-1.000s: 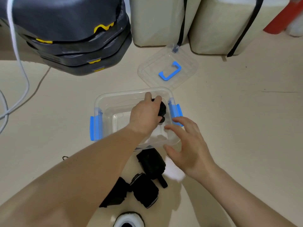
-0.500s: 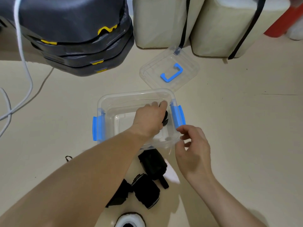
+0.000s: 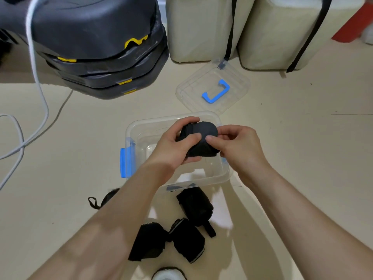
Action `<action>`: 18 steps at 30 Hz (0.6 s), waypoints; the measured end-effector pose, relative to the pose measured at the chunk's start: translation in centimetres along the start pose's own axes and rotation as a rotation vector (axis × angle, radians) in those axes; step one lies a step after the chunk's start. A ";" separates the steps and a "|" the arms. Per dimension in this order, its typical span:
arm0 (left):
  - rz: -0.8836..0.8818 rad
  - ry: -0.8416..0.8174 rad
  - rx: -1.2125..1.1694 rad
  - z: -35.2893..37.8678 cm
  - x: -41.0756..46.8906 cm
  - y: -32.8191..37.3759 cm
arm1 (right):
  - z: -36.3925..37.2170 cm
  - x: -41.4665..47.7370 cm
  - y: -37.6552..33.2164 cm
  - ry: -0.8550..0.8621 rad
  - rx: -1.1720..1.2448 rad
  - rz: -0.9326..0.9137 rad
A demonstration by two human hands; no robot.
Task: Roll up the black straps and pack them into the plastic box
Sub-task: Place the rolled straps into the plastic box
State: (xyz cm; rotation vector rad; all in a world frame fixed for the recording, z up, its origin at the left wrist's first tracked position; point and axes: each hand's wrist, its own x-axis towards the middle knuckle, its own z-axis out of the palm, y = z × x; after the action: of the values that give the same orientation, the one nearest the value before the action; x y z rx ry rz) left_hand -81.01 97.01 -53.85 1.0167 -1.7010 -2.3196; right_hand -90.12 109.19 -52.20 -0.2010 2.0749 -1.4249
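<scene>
both hands — left hand (image 3: 175, 146), right hand (image 3: 240, 148) — grip 1 rolled black strap (image 3: 201, 138) above the plastic box (image 3: 133, 138).

I see stack of dark grey cases (image 3: 96, 47), three high, yellow latches (image 3: 136, 40) on front edges. White cable (image 3: 38, 81) crosses stack's left side, loops onto beige floor (image 3: 302, 138) below it. Just right of stack: two beige bags (image 3: 197, 27), side by side, black band (image 3: 231, 27) down each. Farther right of stack: red object (image 3: 355, 23), cut off by frame. Well below stack: white round object (image 3: 168, 276), mostly cropped.
</scene>
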 end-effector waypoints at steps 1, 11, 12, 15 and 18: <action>0.018 -0.034 -0.001 -0.2 -0.1 0.1 | -0.2 0.0 -0.3 -0.017 0.027 0.019; 0.325 0.155 0.215 0.1 -0.5 0.4 | -0.6 0.1 -1.7 -0.172 0.349 0.247; 0.330 0.158 0.222 0.0 -0.5 0.4 | -0.5 0.1 -1.8 -0.180 0.337 0.232; 0.322 0.142 0.223 -0.4 -0.4 0.5 | -0.6 0.1 -2.4 -0.225 0.234 0.176; 0.316 0.133 0.230 -1.0 -0.5 0.5 | -0.9 0.1 -3.0 -0.291 0.134 0.115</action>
State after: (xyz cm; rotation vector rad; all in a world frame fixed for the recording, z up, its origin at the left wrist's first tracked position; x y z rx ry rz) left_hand -80.24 96.26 -53.39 0.8379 -1.9443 -1.8568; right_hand -91.30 108.68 -49.34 -0.2166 1.7229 -1.3709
